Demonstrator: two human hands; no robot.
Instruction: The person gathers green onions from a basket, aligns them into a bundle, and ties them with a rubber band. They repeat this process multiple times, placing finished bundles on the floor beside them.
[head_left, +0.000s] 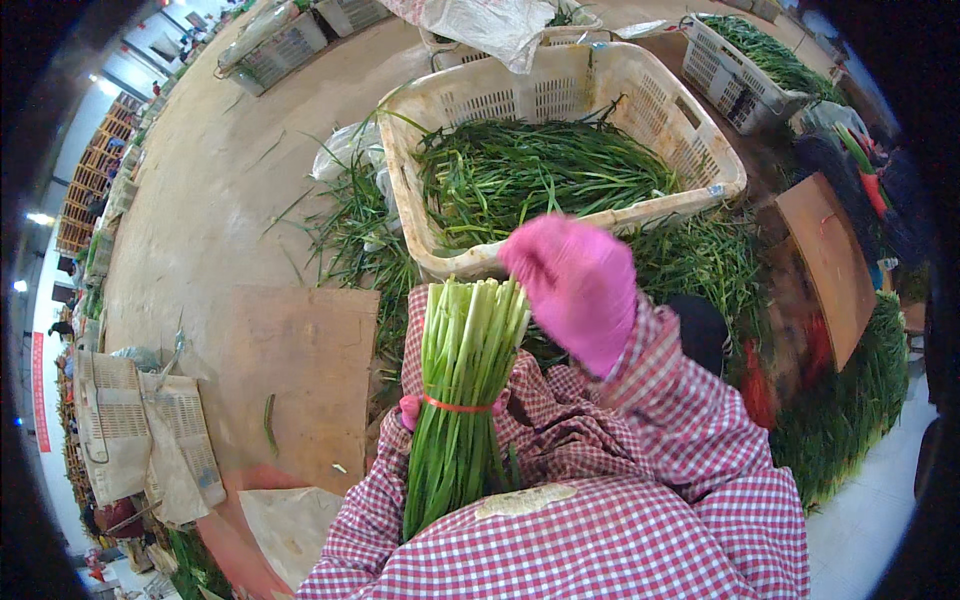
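A bundle of Chinese chives (469, 360) stands before my body, pale cut ends up and green leaves down. A red band (454, 405) circles its middle. My left hand (411, 411), in a pink glove, holds the bundle from behind, mostly hidden by the stalks. My right hand (574, 292), also pink-gloved and blurred, is raised beside the cut ends with its fingers curled. Whether it holds anything is hidden. Just beyond it, a white plastic crate (660, 202) holds a loose heap of green leaves (540, 169).
Loose leaves (697, 262) litter the floor around the crate. To the left lies a brown board (300, 375). More crates (277, 49) stand farther off, one filled with greens (772, 56). At right are a tilted board (825, 262), stacked chives (847, 412) and another person's dark sleeve (832, 180).
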